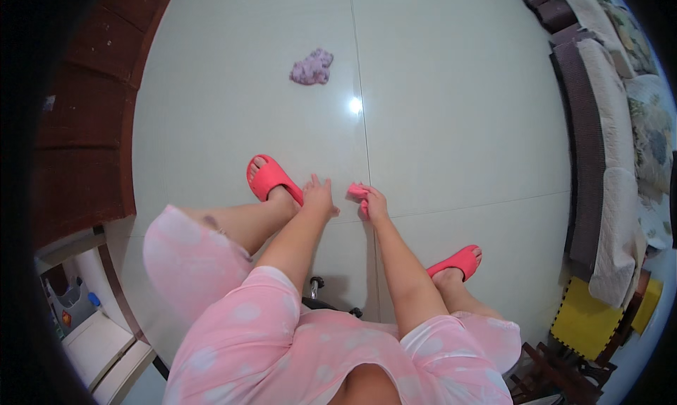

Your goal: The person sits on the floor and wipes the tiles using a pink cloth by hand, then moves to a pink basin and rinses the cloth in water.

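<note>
My right hand (376, 202) holds a small, bright pink, crumpled piece (358, 191) between thumb and fingers, just above the tiled floor. Its exact kind does not show; it looks soft, like a folded cloth. My left hand (319, 196) is beside it on the left, with fingers apart and nothing in them. That hand is close to the red slipper (264, 181) on my left foot. Farther out on the floor lies a mottled light-purple bundle (312, 68), bunched up, apart from both hands.
Pale glossy tiles (451, 109) spread in front of me. A dark red wooden cabinet (88, 116) lines the left side. A covered sofa (606, 151) runs along the right, with a yellow mat (585, 317) near its end. My other red slipper (457, 263) is at right. Wheeled chair legs (316, 285) show beneath me.
</note>
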A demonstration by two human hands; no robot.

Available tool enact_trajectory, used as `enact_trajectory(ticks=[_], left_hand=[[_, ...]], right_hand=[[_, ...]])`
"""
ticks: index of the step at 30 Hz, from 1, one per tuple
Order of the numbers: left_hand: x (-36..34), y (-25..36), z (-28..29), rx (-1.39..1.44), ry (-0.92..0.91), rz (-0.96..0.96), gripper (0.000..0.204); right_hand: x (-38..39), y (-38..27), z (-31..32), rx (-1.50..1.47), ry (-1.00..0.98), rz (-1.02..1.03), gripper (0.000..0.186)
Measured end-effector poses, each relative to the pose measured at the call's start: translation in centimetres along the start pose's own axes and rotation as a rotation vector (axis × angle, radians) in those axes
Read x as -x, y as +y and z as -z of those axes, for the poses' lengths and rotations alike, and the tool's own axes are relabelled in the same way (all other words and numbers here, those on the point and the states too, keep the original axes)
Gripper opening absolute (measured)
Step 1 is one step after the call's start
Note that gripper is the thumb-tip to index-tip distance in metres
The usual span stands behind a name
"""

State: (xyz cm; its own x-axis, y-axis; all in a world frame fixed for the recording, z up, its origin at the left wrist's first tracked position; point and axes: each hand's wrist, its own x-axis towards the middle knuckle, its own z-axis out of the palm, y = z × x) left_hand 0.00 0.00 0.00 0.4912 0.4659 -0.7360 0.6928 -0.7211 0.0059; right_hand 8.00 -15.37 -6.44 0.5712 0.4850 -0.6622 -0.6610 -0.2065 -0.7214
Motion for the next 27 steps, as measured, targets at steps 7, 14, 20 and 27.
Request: enact_trajectory(ticks=[7, 14, 20, 27], left_hand=[[-1.8, -0.2, 4.4, 0.314, 0.096, -0.218, 0.028], [4.4, 2.4, 9.8, 0.326, 0.289, -0.427, 0.025], [8.2, 0.9, 13.5, 0.516, 0.408, -0.554, 0.024], [12.8, 1.2, 13.5, 1.024, 0.381, -0.645, 0.025]], right_hand=[[4.0, -11.3, -0.8, -0.326, 0.202, 0.211, 0.042], [9.7, -17.0, -1.5, -0.403, 0.295, 0.403, 0.038], [13.8, -18.6, -5.4, -0.469, 0.175, 0.484, 0.033], [17.5, -20.2, -8.3, -0.456, 0.168, 0.559, 0.027]])
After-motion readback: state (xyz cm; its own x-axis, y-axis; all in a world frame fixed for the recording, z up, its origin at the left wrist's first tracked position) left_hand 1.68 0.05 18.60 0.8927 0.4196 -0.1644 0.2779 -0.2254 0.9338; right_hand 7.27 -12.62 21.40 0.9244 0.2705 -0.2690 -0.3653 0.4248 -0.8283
